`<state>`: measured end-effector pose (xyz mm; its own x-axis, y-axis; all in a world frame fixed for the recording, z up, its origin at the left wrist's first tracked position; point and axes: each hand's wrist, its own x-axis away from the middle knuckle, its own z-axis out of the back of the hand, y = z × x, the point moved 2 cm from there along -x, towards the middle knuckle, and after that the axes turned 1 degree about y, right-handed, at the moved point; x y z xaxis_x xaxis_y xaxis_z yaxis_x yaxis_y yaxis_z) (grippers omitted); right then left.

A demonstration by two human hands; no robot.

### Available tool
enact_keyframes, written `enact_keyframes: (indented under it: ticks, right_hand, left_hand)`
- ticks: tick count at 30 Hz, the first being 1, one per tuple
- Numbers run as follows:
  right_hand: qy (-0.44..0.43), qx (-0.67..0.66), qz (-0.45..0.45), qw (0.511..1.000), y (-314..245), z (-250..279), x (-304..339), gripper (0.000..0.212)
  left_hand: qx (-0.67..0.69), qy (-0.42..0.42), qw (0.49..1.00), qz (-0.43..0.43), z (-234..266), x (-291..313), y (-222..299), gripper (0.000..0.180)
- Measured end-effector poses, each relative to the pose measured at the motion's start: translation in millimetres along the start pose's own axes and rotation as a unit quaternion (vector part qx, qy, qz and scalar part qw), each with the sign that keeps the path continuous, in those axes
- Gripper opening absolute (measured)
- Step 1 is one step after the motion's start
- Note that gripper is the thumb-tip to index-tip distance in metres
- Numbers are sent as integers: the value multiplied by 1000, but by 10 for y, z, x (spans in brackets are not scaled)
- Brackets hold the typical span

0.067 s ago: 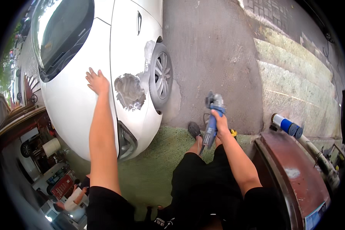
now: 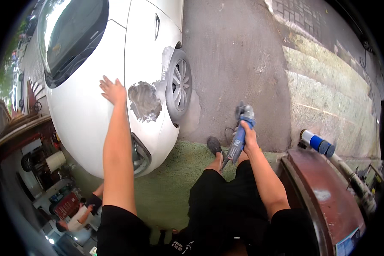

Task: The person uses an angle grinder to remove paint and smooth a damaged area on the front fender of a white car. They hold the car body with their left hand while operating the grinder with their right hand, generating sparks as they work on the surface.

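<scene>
My left hand (image 2: 114,91) lies with its fingers spread on the white hood of the car (image 2: 79,111), close to the seam with the fender. Just right of it, the fender has a rough patch of bare grey metal (image 2: 145,101) with a ragged edge. A dull grey area continues from there along the wheel arch above the front wheel (image 2: 180,85). My right hand (image 2: 250,135) is wrapped round the body of a blue angle grinder (image 2: 239,138). The grinder is held in the air, its grey head pointing away from me, clear of the car. Its disc is blurred.
Stone steps (image 2: 328,85) rise on the right. A reddish-brown panel (image 2: 324,183) stands at my lower right, beside a pole with a blue and white cylinder (image 2: 315,140). Another person (image 2: 79,217) is at the lower left, among workshop items. A thin cable hangs by the grinder.
The grinder has shifted slightly to the right with my right hand. My left hand has slid a little toward the fender seam. The view has moved slightly, and the other person has changed posture.
</scene>
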<state>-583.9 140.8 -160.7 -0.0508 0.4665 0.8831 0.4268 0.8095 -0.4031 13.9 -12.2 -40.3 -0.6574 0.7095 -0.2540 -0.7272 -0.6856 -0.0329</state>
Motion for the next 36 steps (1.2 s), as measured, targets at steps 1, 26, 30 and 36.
enact_keyframes:
  ticks: [1, 26, 30, 36]
  right_hand:
    - [10, -63, -21, 998, -205, 164, 25, 50]
    - [-162, -227, 69, 958, -2463, 487, 913, 58]
    - [-153, -217, 71, 962, -2640, 235, 935, 59]
    - [-165, -205, 55, 963, -3021, 63, 630, 54]
  left_hand:
    - [-11, -23, 999, -22, 54, 269, 158, 71]
    - [374, -501, 747, -225, 3016, 3840, 3143, 66]
    - [390, -475, 751, -241, 2872, 3720, 3166, 66]
    - [388, -516, 707, -290, 2572, 3330, 3468, 64]
